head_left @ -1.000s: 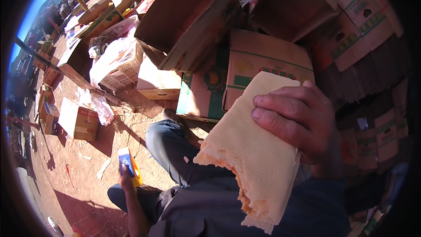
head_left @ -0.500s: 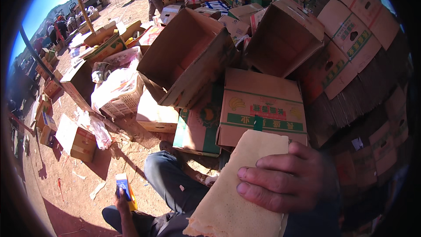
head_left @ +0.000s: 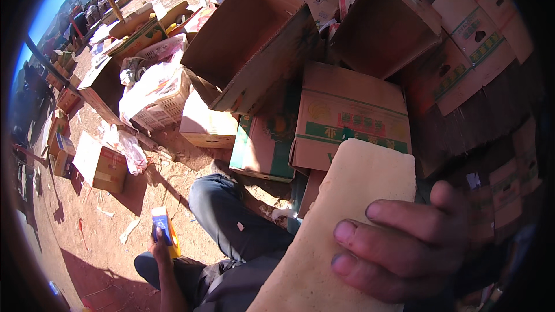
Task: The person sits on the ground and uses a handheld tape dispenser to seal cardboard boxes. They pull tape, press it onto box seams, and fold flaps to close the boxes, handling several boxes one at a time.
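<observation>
The flatbread (head_left: 352, 202) is at the bottom of the frame, right of the middle. The right hand (head_left: 399, 242) has its grip closed on the bread's right side, so holding it up seems to be the step now. Moving it would call for a soft, steady grip, as bread can tear. At the lower left, the left hand (head_left: 159, 247) grips a blue, white and yellow pack (head_left: 161, 221). A green-striped cardboard box (head_left: 352, 95) sits above the bread in the frame.

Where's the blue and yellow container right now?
In the head view, the container is toward the lower left, upright in the left hand, just above a knee and well left of the flatbread.
</observation>
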`<action>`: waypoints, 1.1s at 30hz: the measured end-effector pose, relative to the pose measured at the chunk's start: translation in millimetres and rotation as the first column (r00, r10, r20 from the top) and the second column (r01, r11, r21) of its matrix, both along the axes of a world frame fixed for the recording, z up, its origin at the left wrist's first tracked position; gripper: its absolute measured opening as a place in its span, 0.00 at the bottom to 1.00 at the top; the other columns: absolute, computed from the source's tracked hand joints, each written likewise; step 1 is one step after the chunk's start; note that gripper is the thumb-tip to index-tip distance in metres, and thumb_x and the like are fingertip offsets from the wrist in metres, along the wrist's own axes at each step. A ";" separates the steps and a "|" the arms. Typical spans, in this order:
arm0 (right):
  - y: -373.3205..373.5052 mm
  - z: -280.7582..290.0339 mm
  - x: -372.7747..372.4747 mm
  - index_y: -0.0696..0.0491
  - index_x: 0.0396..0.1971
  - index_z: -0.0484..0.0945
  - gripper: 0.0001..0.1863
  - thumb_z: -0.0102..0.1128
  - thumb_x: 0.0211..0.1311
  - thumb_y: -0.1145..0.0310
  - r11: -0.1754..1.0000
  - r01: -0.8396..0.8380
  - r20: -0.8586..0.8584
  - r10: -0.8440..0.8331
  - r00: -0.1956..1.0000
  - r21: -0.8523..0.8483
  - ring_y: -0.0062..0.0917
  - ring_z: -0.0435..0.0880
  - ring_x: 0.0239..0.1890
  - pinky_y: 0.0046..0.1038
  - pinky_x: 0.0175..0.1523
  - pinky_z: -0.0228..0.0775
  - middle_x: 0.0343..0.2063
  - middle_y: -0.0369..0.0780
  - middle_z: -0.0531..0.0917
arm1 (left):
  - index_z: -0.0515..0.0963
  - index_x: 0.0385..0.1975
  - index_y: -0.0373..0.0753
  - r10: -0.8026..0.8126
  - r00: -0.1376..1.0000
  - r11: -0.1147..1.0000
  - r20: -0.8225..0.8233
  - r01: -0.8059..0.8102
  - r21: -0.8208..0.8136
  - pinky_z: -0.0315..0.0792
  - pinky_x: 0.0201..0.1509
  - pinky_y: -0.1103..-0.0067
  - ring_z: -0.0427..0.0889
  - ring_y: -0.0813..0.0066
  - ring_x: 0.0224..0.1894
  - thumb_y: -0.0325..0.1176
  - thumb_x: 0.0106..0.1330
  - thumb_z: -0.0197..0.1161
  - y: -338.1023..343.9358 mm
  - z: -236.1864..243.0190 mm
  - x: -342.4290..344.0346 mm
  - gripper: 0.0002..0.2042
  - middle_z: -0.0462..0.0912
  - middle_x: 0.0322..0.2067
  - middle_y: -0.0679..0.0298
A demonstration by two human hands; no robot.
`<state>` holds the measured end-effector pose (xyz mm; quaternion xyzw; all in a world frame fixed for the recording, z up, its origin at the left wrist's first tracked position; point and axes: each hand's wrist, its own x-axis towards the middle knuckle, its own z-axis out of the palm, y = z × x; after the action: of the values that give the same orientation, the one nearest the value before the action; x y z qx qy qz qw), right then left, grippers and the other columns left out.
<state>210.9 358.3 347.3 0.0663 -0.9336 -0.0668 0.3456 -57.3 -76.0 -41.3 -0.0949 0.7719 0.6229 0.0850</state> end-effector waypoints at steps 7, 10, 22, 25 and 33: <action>-3.8 -11.1 -8.9 0.33 0.35 0.81 0.05 0.65 0.60 0.59 0.978 0.083 -0.025 -0.089 0.996 -0.191 0.19 0.83 0.39 0.42 0.73 0.63 0.34 0.21 0.86 | 0.79 0.57 0.36 0.020 0.999 1.000 0.043 -0.019 -0.019 0.74 0.50 0.79 0.80 0.78 0.43 0.46 0.75 0.64 -4.8 -4.4 -3.3 0.21 0.84 0.43 0.66; 18.0 -18.6 -16.3 0.37 0.40 0.83 0.11 0.69 0.56 0.60 0.985 0.013 0.016 -0.011 1.000 -0.174 0.23 0.83 0.40 0.38 0.61 0.72 0.39 0.27 0.87 | 0.79 0.57 0.36 0.056 0.998 0.998 0.024 -0.055 -0.035 0.74 0.50 0.79 0.80 0.79 0.43 0.46 0.75 0.64 -5.3 -10.9 -6.3 0.21 0.84 0.43 0.66; 178.9 -157.7 5.6 0.51 0.58 0.79 0.31 0.67 0.48 0.80 0.912 0.361 0.150 -0.337 0.930 -0.192 0.41 0.79 0.57 0.43 0.63 0.73 0.55 0.41 0.82 | 0.79 0.58 0.37 0.006 0.999 1.000 0.041 -0.007 0.006 0.73 0.49 0.80 0.80 0.79 0.43 0.45 0.77 0.61 -7.7 -3.3 -2.6 0.20 0.83 0.43 0.67; 220.0 -217.1 24.4 0.51 0.61 0.77 0.33 0.63 0.50 0.85 0.839 0.511 0.208 -0.475 0.855 -0.184 0.41 0.76 0.62 0.43 0.67 0.69 0.58 0.41 0.80 | 0.78 0.60 0.37 0.000 0.998 0.999 0.063 0.002 -0.045 0.74 0.51 0.79 0.80 0.77 0.44 0.46 0.77 0.60 -7.4 -0.3 -2.8 0.21 0.83 0.45 0.66; 261.5 -304.4 42.5 0.50 0.66 0.72 0.37 0.55 0.53 0.89 0.644 0.732 0.321 -0.661 0.679 -0.221 0.43 0.68 0.70 0.42 0.74 0.61 0.66 0.45 0.73 | 0.77 0.61 0.36 0.045 0.996 0.992 0.079 -0.036 -0.119 0.73 0.54 0.76 0.80 0.74 0.46 0.48 0.77 0.60 -5.2 5.3 -0.3 0.23 0.83 0.47 0.63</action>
<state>253.4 619.9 42.8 -0.3524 -0.9143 -0.0297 0.1977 -57.6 -81.2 -36.1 -0.1407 0.8010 0.5735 0.0980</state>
